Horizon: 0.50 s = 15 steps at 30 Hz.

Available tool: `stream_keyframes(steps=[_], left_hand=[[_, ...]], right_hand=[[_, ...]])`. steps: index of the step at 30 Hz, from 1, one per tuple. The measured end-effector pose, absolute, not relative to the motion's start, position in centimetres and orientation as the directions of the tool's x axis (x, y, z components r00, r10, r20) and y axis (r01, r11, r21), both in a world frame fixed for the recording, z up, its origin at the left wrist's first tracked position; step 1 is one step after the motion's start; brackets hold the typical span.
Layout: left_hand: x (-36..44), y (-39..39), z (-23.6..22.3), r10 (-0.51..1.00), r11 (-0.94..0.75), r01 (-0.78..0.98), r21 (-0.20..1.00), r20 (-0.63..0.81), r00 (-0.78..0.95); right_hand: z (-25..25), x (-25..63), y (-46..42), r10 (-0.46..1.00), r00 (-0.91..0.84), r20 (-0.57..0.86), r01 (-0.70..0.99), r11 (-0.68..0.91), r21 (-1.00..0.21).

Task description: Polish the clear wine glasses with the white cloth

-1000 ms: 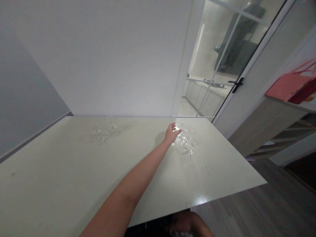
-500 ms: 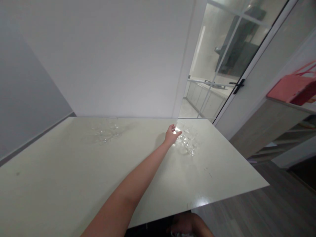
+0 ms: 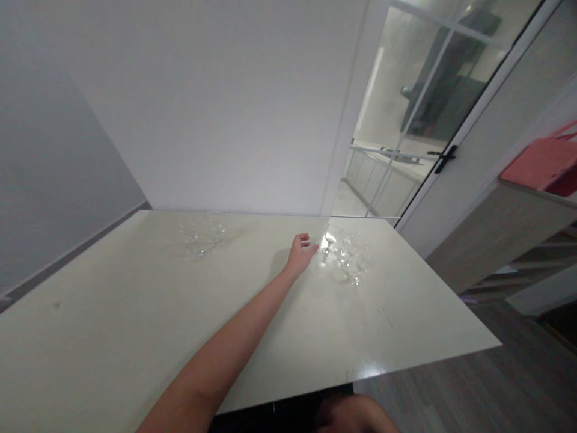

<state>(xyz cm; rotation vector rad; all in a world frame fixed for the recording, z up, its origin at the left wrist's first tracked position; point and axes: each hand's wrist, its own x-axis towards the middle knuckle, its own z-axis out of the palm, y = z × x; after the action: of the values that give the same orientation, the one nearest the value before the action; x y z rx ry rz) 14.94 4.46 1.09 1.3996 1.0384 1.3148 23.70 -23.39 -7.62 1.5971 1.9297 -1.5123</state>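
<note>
My left hand (image 3: 302, 252) is stretched across the table with nothing in it. Its thumb and fingers are apart, and the thumb points at the right-hand group of clear glasses. The closest of these, a stemmed glass (image 3: 325, 251), stands upright just right of the thumb. Several more clear glasses (image 3: 346, 258) crowd together behind and to its right, their outlines hard to separate. Low at the picture's bottom edge, below the table's front, my right hand (image 3: 336, 415) is blurred and partly cut off; its fingers do not show clearly.
The white table (image 3: 252, 337) meets a white wall at the back. A second group of clear glasses (image 3: 202, 240) stands at its back left. A glazed door (image 3: 396, 120) is behind on the right, beside a shelf unit (image 3: 487, 234) bearing a pink bag (image 3: 541, 165).
My left hand has drawn back leftward from the right-hand group of glasses, leaving a stemmed glass standing there. My right hand has shifted slightly and blurred. The view has turned a little.
</note>
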Motion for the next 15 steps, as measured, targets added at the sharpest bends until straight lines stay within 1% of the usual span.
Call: stream_keyframes(steps=[1,3,4,5,6,7,8,9,10,11,12,13,15], left_hand=[[13.6,4.2,1.2,0.975,-0.200,-0.011,0.980,0.200,0.093],[10.5,3.5,1.8,0.975,-0.153,0.005,0.988,0.150,0.165],[9.0,3.1,2.1,0.967,-0.138,0.019,0.990,0.130,0.217],[7.4,2.6,2.5,0.955,-0.130,0.033,0.991,0.116,0.275],[5.9,2.0,3.0,0.941,-0.127,0.045,0.991,0.106,0.323],[4.5,1.3,3.4,0.926,-0.119,0.058,0.991,0.089,0.367],[3.3,0.7,3.7,0.911,-0.104,0.067,0.992,0.068,0.408],[2.2,0.1,3.9,0.891,-0.081,0.071,0.994,0.041,0.452],[1.4,-0.5,4.0,0.871,-0.048,0.060,0.997,0.012,0.491],[0.7,-1.0,4.0,0.852,-0.003,0.034,0.999,-0.015,0.524],[0.2,-1.4,3.8,0.840,0.049,-0.008,0.999,-0.037,0.541],[-0.1,-1.7,3.5,0.839,0.104,-0.061,0.993,-0.055,0.541],[-0.4,-1.8,2.8,0.855,0.194,-0.165,0.967,-0.085,0.511]], right_hand=[[-6.1,23.8,-23.3,0.586,-0.426,-0.689,0.812,-0.087,-0.577],[-2.6,24.0,-22.8,0.517,-0.611,-0.600,0.717,0.038,-0.696],[-0.8,24.1,-22.3,0.452,-0.699,-0.555,0.643,0.057,-0.764],[0.9,24.2,-21.6,0.419,-0.750,-0.512,0.567,0.009,-0.824],[2.5,24.1,-20.7,0.465,-0.765,-0.446,0.469,-0.073,-0.880],[3.8,23.8,-19.6,0.560,-0.745,-0.363,0.351,-0.135,-0.927],[4.7,23.2,-18.2,0.701,-0.670,-0.246,0.193,-0.156,-0.969],[5.4,22.4,-16.7,0.834,-0.535,-0.137,0.045,-0.134,-0.990],[5.7,21.3,-14.9,0.924,-0.378,-0.064,-0.059,-0.093,-0.994],[5.7,20.1,-13.0,0.978,-0.207,-0.008,-0.135,-0.037,-0.990],[5.4,18.7,-11.0,0.998,-0.047,0.033,-0.196,0.023,-0.980],[4.9,17.3,-9.1,0.998,0.056,0.043,-0.254,0.056,-0.966],[3.5,14.8,-5.6,0.988,0.156,0.008,-0.342,0.062,-0.938]])
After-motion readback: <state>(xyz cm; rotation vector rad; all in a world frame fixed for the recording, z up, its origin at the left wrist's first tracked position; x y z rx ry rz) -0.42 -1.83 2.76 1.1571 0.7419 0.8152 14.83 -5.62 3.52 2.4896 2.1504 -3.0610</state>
